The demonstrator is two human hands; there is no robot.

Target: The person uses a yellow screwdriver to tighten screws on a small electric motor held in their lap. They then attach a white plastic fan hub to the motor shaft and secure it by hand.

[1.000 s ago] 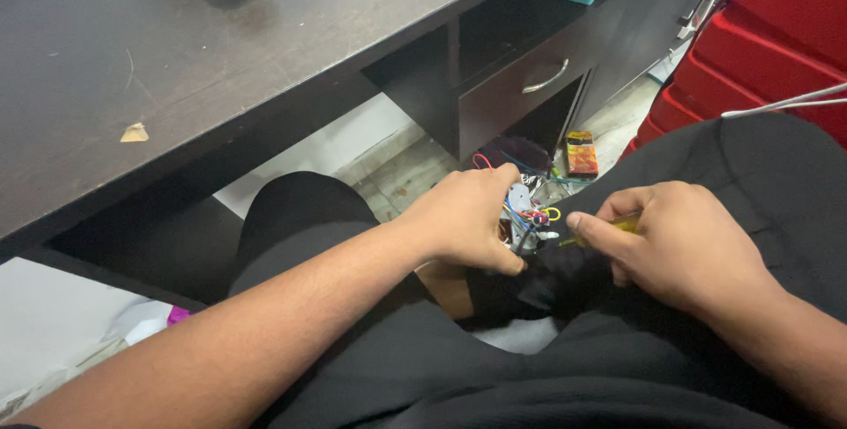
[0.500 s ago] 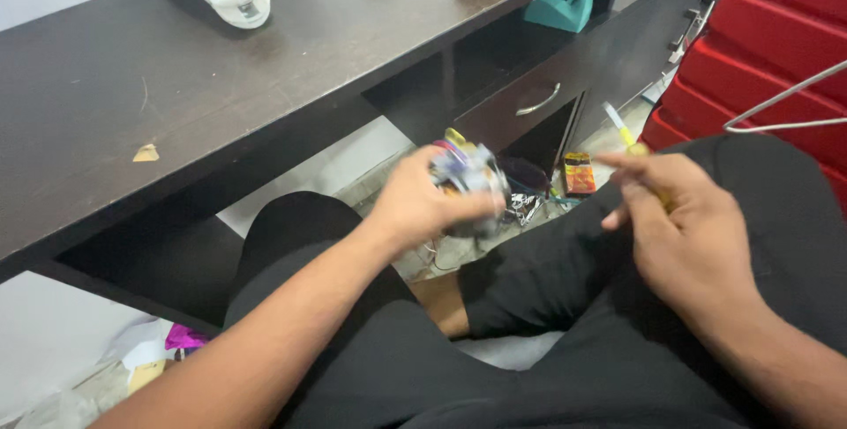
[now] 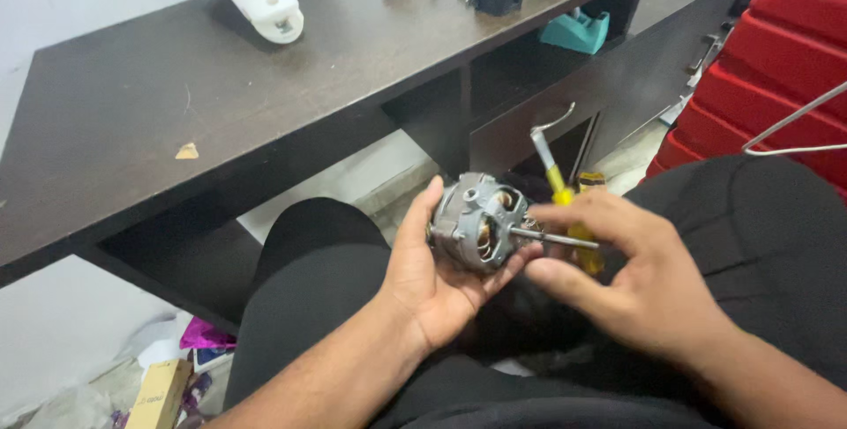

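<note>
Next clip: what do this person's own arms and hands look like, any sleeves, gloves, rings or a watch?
Both forearms are bare as far as the view reaches: no sleeves in view. The left hand and the right hand have no gloves. No ring, watch or band shows on the fingers or wrists that can be seen. Below them the person wears black trousers.

The left hand (image 3: 432, 275) cradles a grey motor (image 3: 476, 220); the right hand (image 3: 631, 279) holds a yellow screwdriver (image 3: 565, 204).
</note>
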